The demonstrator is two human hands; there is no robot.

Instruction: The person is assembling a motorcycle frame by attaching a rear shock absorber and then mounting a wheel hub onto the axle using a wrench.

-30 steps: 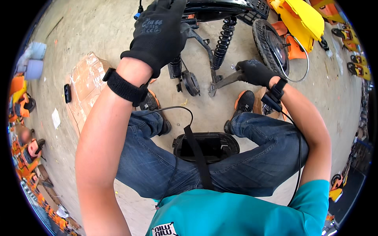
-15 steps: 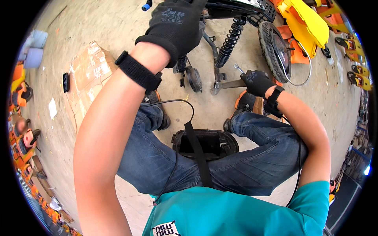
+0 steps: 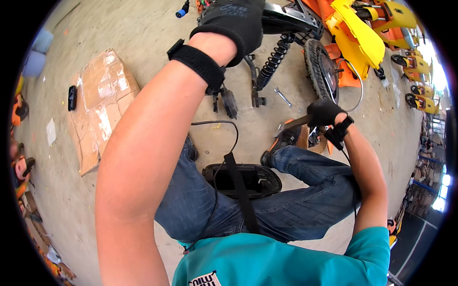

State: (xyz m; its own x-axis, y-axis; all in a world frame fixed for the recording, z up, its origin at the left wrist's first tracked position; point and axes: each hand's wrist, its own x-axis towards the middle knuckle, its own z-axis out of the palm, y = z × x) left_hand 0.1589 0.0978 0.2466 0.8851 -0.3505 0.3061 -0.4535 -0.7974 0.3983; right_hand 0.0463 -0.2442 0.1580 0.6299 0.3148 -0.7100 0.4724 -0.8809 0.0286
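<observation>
My left hand (image 3: 231, 21), in a black glove, reaches up to the black vehicle frame (image 3: 286, 19) at the top of the view. Its fingers are hidden at the upper edge, so its grip does not show. My right hand (image 3: 325, 113), also gloved in black, is closed round the handle of a hammer (image 3: 296, 122), whose head hangs just above my right shoe (image 3: 287, 138). A coil-spring shock absorber (image 3: 274, 64) slants down from the frame. On the floor between it and my right hand lies a wrench (image 3: 283, 97).
Right of the frame stands a wheel with a black tyre (image 3: 318, 69), beside a yellow body panel (image 3: 355, 35). A black plastic bin (image 3: 267, 181) sits between my legs. Taped cardboard (image 3: 102, 88) lies at the left. A cable (image 3: 224, 122) loops above my lap.
My right hand has drawn the hammer back toward me, away from the foot of the frame. The wrench, partly covered by that hand before, now shows in full. My left hand stays at the frame.
</observation>
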